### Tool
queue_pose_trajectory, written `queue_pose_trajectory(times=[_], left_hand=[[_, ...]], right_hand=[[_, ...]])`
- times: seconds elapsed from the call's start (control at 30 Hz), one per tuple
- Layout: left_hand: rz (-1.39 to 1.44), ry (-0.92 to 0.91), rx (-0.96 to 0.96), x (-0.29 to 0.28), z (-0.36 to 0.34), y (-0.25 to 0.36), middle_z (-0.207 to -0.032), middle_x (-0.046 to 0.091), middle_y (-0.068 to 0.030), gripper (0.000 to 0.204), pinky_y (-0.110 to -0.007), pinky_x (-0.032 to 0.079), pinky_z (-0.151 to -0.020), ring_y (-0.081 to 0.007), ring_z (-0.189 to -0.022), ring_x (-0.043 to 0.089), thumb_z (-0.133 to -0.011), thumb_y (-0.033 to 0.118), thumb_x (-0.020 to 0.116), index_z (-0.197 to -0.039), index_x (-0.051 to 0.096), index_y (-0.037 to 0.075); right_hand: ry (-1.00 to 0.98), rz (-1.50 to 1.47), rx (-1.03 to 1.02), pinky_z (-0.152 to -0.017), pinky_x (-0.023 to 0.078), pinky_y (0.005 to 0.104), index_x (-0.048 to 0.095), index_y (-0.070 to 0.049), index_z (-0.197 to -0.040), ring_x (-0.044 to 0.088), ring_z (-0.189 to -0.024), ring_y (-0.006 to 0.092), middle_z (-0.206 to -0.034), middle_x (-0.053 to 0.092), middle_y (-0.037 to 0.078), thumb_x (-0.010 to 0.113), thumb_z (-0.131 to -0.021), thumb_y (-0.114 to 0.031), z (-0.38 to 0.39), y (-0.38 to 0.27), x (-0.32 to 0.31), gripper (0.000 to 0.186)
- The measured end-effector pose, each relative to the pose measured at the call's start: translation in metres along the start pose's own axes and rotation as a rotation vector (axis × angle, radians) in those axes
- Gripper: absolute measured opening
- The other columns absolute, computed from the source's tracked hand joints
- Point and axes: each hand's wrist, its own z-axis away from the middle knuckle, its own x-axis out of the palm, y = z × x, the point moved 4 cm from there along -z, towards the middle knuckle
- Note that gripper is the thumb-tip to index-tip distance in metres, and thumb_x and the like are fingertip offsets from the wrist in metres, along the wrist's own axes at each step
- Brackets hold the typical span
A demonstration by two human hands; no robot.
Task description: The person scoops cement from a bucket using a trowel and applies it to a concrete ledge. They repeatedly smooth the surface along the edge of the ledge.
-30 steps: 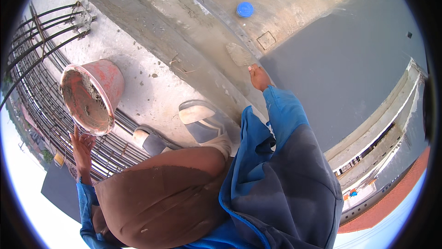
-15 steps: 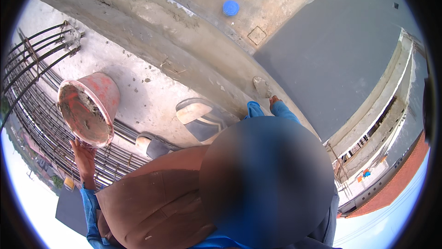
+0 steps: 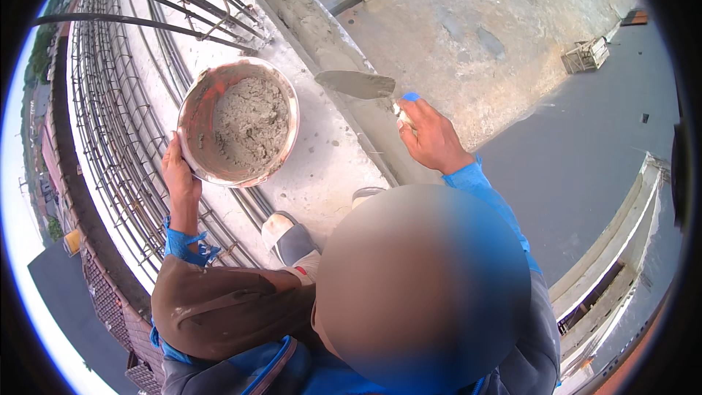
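Note:
My left hand (image 3: pixel 180 176) grips the rim of a reddish bucket (image 3: pixel 287 148), its mouth tilted up toward me. Grey wet mortar (image 3: pixel 252 124) fills part of the bucket, and smears coat its inner wall. In my right hand (image 3: pixel 431 134) is the handle of a trowel (image 3: pixel 356 84), closed in my fingers. The trowel's blade is grey with mortar and points left over the wall's top, to the right of the bucket. A blue bit shows at the thumb of that hand.
Bundled steel rebar (image 3: pixel 121 139) runs along the left, with bent bar ends (image 3: pixel 190 26) jutting out above the bucket. A low plastered wall (image 3: pixel 307 22) passes diagonally between the pale ledge (image 3: pixel 322 146) and a lower concrete floor (image 3: pixel 431 37). A wooden crate (image 3: pixel 585 55) stands farther right.
My view has swung round. The bucket now shows its mortar more from above. My right hand has come up from the wall, and the trowel is now plainly visible in it.

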Motion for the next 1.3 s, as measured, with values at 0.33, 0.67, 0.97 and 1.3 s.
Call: queue_pose_trajectory(times=[0.33, 0.67, 0.97, 1.3], left_hand=[[-0.208, -0.084, 0.175, 0.05, 0.004, 0.048, -0.101, 0.079, -0.0043, 0.041, -0.024, 0.053, -0.079, -0.006, -0.089, 0.066, -0.113, 0.03, 0.06, -0.121, 0.077, -0.005], [-0.168, 0.078, 0.177, 0.044, 0.017, 0.027, -0.072, 0.06, 0.0047, 0.04, -0.025, 0.042, -0.063, -0.0029, -0.069, 0.047, -0.111, 0.032, 0.06, -0.123, 0.077, -0.002], [-0.087, 0.122, 0.247, 0.056, 0.032, 0.025, -0.074, 0.067, -0.0002, 0.041, -0.03, 0.047, -0.065, -0.008, -0.07, 0.056, -0.112, 0.033, 0.057, -0.127, 0.075, -0.001], [-0.281, -0.019, 0.269, 0.058, 0.037, 0.038, -0.074, 0.068, -0.0182, 0.036, -0.039, 0.051, -0.067, -0.028, -0.065, 0.067, -0.111, 0.032, 0.055, -0.119, 0.077, 0.004]], right_hand=[[-0.352, 0.608, -0.385, -0.07, 0.058, 0.0538, 0.055, -0.006, -0.131, 0.072, -0.078, 0.0417, -0.102, 0.066, 0.022, 0.064, -0.098, -0.015, -0.152, -0.19, 0.056, 0.036], [-0.684, 0.406, -0.173, -0.07, 0.055, 0.0592, 0.049, 0.001, -0.126, 0.069, -0.078, 0.048, -0.096, 0.067, 0.028, 0.056, -0.106, -0.02, -0.071, -0.208, 0.051, 0.03], [-0.839, 0.188, 0.2, -0.076, 0.048, 0.0632, 0.043, 0.004, -0.128, 0.066, -0.082, 0.0583, -0.079, 0.065, 0.037, 0.051, -0.11, -0.028, -0.057, -0.205, 0.079, 0.038], [-1.012, -0.668, 0.842, -0.063, 0.049, 0.0393, 0.049, 0.001, -0.131, 0.058, -0.066, 0.018, -0.085, 0.059, 0.01, 0.052, -0.112, -0.034, -0.063, -0.238, 0.121, 0.04]])
